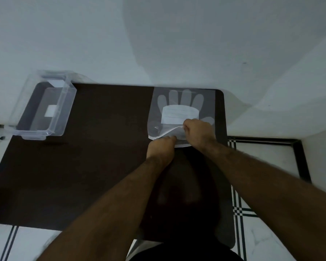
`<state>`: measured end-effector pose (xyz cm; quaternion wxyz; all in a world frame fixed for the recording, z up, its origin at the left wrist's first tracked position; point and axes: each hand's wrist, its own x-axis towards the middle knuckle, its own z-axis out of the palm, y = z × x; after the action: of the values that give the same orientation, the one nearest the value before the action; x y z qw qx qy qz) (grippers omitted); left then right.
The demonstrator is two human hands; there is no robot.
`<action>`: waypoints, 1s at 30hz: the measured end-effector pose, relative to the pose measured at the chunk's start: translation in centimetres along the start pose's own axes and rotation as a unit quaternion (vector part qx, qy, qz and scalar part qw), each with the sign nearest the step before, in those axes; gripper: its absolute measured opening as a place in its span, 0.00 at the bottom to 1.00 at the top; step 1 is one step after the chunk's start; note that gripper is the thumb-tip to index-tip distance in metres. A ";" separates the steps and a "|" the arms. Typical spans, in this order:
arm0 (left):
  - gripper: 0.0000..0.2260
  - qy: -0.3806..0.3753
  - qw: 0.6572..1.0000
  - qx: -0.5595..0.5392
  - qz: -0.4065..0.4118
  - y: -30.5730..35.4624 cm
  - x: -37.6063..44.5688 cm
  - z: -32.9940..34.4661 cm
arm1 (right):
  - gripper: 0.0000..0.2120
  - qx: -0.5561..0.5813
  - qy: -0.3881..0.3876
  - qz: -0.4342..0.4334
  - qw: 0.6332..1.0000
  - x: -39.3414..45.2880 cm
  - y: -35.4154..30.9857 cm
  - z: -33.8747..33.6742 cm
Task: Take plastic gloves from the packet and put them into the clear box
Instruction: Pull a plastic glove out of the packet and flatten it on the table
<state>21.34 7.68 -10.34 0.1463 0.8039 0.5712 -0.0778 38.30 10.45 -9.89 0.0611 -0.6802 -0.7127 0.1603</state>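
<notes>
A flat clear packet of plastic gloves point(179, 108) lies on the far right part of a dark brown table point(102, 157); a pale hand shape and a white label show through it. My right hand point(199, 133) pinches the packet's upper flap at its near edge and lifts it. My left hand point(161, 147) is closed on the packet's near edge just below, its fingertips hidden under the flap. The clear box point(43, 108) stands open and empty at the table's far left corner, well away from both hands.
A white wall rises directly behind the table. White floor tiles with black stripes show to the right and near left. A black frame point(299, 157) stands by the table's right side. My shadow darkens the table's near middle.
</notes>
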 end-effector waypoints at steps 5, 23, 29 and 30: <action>0.09 -0.031 0.999 0.032 -0.004 0.3 1.9 -0.5 | 0.08 -0.005 -0.004 -0.003 1.000 0.4 0.1 0.0; 0.07 -0.015 0.999 0.028 -0.036 1.1 5.2 -0.5 | 0.09 0.025 -0.018 -0.034 0.999 1.2 0.8 0.4; 0.07 -0.008 0.998 -0.003 -0.061 0.9 5.3 -0.8 | 0.11 0.038 -0.021 -0.041 0.998 1.3 1.2 1.0; 0.07 -0.008 0.998 -0.001 -0.060 0.9 5.2 -0.8 | 0.11 0.046 -0.021 -0.041 0.998 1.4 1.3 1.0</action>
<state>23.90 12.36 -10.97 0.1470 0.7671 0.6176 -0.0926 39.17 11.67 -11.42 0.0840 -0.6432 -0.7331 0.2045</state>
